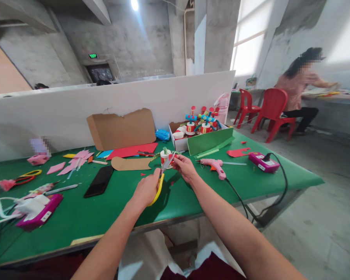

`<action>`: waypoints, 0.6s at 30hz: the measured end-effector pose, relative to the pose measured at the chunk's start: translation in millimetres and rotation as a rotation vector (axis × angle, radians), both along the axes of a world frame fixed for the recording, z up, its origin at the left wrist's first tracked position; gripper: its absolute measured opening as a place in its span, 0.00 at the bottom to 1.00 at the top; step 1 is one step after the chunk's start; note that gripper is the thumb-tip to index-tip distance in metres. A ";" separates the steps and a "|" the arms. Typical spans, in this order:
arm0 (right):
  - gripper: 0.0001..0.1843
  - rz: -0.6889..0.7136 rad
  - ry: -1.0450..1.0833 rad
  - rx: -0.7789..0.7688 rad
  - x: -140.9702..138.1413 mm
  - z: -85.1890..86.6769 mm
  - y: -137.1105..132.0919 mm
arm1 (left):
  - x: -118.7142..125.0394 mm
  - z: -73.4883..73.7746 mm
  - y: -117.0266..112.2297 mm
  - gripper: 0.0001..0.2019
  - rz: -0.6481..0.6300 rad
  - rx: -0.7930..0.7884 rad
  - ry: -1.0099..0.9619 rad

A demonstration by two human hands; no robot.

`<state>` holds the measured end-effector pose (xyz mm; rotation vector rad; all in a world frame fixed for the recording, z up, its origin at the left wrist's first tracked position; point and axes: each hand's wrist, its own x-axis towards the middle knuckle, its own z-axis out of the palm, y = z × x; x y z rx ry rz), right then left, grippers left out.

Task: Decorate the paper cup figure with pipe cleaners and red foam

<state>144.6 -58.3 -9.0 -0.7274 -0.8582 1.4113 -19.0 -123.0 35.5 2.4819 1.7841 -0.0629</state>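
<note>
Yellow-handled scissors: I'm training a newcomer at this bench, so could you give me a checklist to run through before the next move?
1. Scissors in hand: ok; the left hand grips them.
2. Red piece held: ok; the right hand has it at the fingertips.
3. Fingertips well clear of the blades: not ok; the right hand's are close beside them.
4. Glue gun out of the way: ok; it lies to the right of the right hand.
5. Glue gun cool: cannot tell.
6. Phone away from the blades: ok; it lies left of the left hand.
</note>
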 end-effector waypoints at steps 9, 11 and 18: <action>0.19 -0.003 -0.021 0.003 0.4 -0.3 0.3 | -1.4 1.7 -1.1 0.12 0.000 0.005 0.012; 0.19 -0.005 -0.018 0.003 0.5 -0.3 0.3 | -1.7 2.3 -1.4 0.12 0.000 0.007 0.017; 0.21 -0.005 -0.025 -0.007 0.6 -0.9 1.1 | -2.1 6.7 -4.5 0.12 0.008 -0.002 0.020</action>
